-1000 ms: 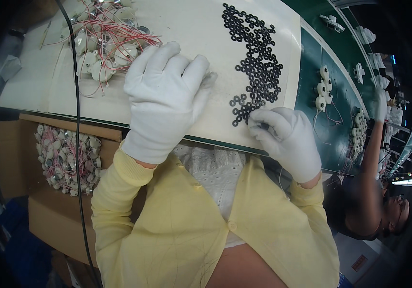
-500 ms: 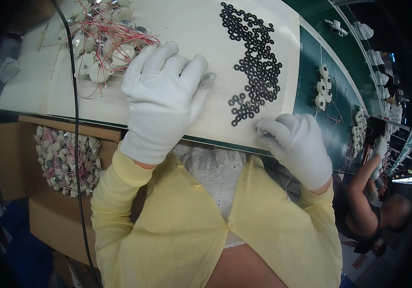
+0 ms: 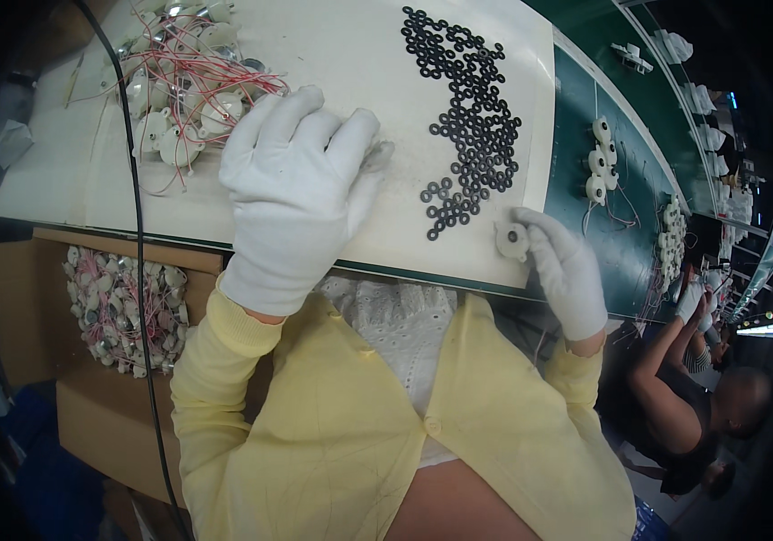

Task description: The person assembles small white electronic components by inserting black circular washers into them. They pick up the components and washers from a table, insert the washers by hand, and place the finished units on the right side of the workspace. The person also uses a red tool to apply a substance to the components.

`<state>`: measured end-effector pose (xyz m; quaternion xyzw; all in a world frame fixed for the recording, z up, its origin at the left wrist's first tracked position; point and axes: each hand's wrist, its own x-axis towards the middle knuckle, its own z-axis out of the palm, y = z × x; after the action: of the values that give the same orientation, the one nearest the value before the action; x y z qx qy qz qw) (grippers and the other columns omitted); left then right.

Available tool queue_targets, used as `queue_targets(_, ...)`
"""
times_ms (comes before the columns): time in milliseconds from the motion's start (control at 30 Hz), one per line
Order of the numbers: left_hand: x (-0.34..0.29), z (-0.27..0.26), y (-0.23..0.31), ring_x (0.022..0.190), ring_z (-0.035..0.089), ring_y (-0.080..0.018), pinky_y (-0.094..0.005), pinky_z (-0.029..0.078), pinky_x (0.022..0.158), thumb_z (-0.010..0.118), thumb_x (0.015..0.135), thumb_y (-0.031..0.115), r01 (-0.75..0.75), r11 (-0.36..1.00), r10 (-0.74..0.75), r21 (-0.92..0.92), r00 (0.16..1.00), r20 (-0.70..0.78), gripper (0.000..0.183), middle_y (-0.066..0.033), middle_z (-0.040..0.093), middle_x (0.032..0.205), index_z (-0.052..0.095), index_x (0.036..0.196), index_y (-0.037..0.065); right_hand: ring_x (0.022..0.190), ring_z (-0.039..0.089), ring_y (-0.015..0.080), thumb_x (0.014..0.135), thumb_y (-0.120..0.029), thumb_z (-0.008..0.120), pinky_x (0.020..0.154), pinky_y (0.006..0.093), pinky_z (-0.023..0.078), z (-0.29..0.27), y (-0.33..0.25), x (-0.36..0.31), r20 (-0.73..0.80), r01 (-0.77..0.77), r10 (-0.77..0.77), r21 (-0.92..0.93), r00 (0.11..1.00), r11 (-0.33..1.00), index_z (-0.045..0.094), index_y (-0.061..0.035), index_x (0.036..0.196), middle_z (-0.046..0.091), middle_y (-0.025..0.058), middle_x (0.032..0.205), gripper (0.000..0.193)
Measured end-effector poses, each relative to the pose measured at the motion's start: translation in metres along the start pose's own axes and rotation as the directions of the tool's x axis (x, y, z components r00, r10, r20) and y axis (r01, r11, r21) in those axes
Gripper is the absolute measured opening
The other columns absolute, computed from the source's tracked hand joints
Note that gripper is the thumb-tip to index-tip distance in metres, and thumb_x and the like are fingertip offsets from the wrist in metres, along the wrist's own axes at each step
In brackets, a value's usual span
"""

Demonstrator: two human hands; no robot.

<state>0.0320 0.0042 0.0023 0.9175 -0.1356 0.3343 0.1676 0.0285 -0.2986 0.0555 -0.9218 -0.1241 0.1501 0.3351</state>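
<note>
Both my hands wear white gloves. My right hand (image 3: 568, 273) pinches a small white round motor (image 3: 512, 241) at the table's front edge; a black ring sits at the motor's centre. On the white table surface, my left hand (image 3: 301, 176) is palm down with its fingers curled in. The greyed thumb and index tips come close together, and whatever they hold is hidden. Between my hands, farther back, lies a spread of small black rings (image 3: 476, 113). Left of my left hand is a pile of white motors (image 3: 170, 140) with red and white wires.
A cardboard box (image 3: 125, 406) full of wired motors (image 3: 125, 307) stands below the table at left. A black cable (image 3: 138, 225) hangs across the left side. More white motors (image 3: 598, 162) lie in rows on the green surface at right. A co-worker (image 3: 675, 406) sits beyond.
My right hand has turned and its fingers have straightened, bringing the motor with its black ring into sight. My left hand keeps its pose. The co-worker's gloved hands have come lower.
</note>
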Motion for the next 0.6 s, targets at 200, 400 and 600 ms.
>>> queue_targets(200,0.001,-0.002,-0.001,0.095,0.066,-0.0326,-0.0448,0.051,0.084,0.077,0.079,0.014,-0.016,1.0,0.016,-0.012,1.0,0.019,0.022,-0.0068,0.067,0.084,0.072,0.1,0.009,0.07,0.066,0.0205,0.097,-0.005,0.062,0.067,0.0325,0.051,-0.027,0.027,-0.016,-0.191,-0.175,0.133,-0.224,0.973,0.959,0.069,-0.0026,0.121,0.07,0.014,0.083,0.025)
queue_targets(400,0.004,-0.007,0.004,0.1,0.066,-0.0331,-0.0462,0.05,0.09,0.077,0.081,0.014,-0.006,1.0,0.006,0.011,0.998,0.063,0.023,-0.007,0.067,0.087,0.073,0.104,0.01,0.069,0.062,0.0256,0.084,-0.008,0.075,0.066,0.0381,0.047,-0.006,0.001,-0.01,-0.21,0.226,-0.352,-0.459,0.912,0.859,0.071,-0.0118,0.105,0.065,0.0031,0.076,0.021)
queue_targets(600,0.002,-0.007,0.005,0.103,0.065,-0.0319,-0.0467,0.048,0.094,0.077,0.082,0.014,0.013,1.0,-0.014,0.015,0.997,0.082,0.026,-0.0059,0.067,0.092,0.073,0.108,0.011,0.071,0.062,0.0284,0.079,-0.007,0.076,0.066,0.0412,0.048,-0.019,0.026,-0.008,-0.304,0.116,-0.35,-0.585,0.886,0.803,0.071,-0.0143,0.093,0.068,0.0041,0.079,0.016)
